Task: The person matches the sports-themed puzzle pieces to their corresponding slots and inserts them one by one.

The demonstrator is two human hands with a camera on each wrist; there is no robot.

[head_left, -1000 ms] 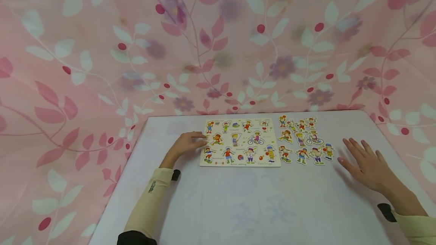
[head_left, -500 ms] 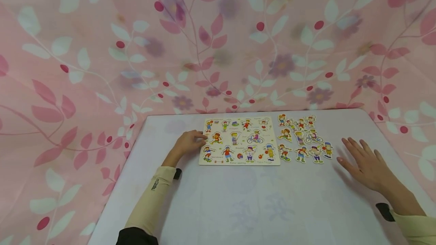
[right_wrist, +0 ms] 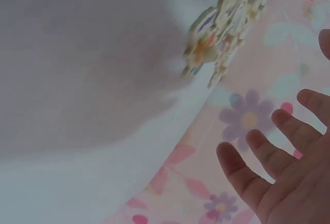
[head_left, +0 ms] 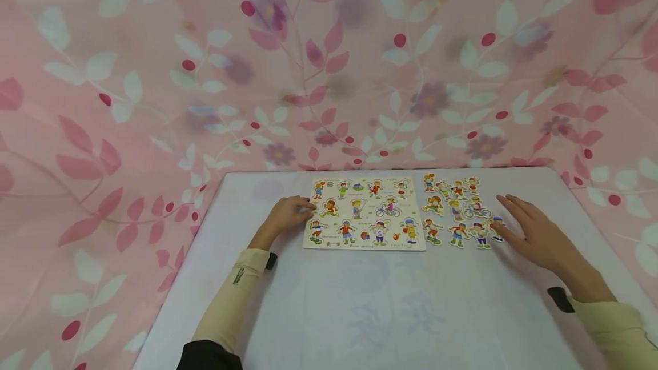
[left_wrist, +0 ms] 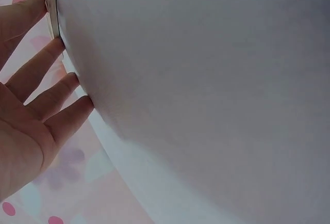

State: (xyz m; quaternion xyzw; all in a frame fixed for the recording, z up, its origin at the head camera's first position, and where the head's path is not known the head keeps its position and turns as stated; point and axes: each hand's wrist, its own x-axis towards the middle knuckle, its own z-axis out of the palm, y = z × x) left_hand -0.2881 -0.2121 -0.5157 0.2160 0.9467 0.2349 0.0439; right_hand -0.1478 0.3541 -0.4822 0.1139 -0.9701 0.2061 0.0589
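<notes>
At the far middle of the worktop lies the puzzle board, left hand resting at its left edge with fingers relaxed and gripping nothing; right hand, fingers spread and empty, hovers at the loose figure pieces just right of the board. Best to pinch one outer piece by its rim without nudging neighbours. Near half stands free; right and far edges lie close.

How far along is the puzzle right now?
Barely started. The loose pieces all lie in rows right of the puzzle board; none is lifted. The left hand steadies the board's left edge, and the open right hand reaches toward the nearest piece. All placing remains.
</notes>
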